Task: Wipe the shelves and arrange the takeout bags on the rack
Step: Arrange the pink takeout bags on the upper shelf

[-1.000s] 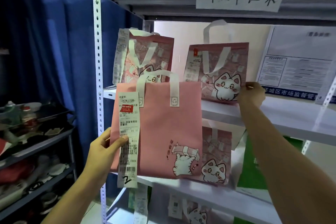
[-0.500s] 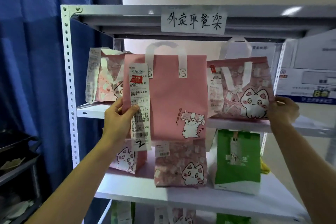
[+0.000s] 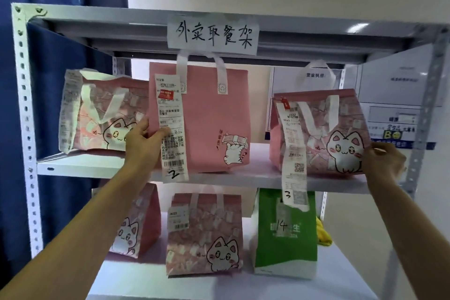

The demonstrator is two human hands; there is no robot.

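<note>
Since half a second ago, both pink bags sit further apart at frame centre. Left hand (image 3: 143, 143) grasps the plain pink takeout bag (image 3: 207, 119) by its left edge beside its receipt (image 3: 171, 126); right hand (image 3: 382, 161) pinches the cat-print bag (image 3: 323, 134) at its lower right corner, both on the middle shelf (image 3: 97, 165).

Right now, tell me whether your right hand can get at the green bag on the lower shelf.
Probably yes: the right hand is on the patterned bag above, and the green bag stands unobstructed below.
</note>
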